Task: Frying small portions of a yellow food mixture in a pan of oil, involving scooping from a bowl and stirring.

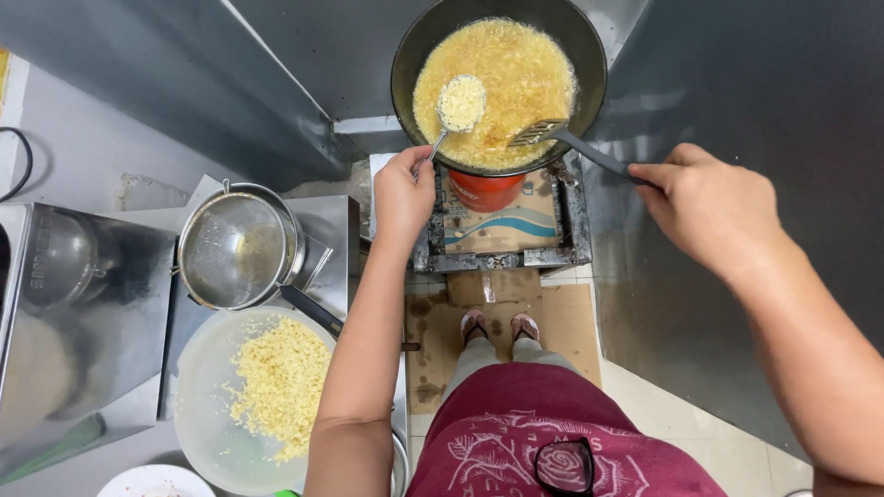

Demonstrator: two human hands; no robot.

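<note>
Nearest us, our apron [543, 442] hangs over sandalled feet, and we stand back from the wok [498, 83] of bubbling oil. Our left hand [402, 195] is closed round a small skimmer [459, 103] lifting pale bits clear, presumably to check them. Our right hand [709, 207] grips the slotted spatula [562, 138], tip in the oil.

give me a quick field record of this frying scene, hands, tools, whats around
left hand: left hand grips the handle of a small skimmer lifted over the wok, loaded with pale fried bits
right hand: right hand holds a dark slotted spatula, its head at the oil surface
wok: black wok full of bubbling golden oil and bits
left side: metal strainer set over a pot; below it a white bowl with yellow fried bits
below wok: red burner base in a metal frame
</note>
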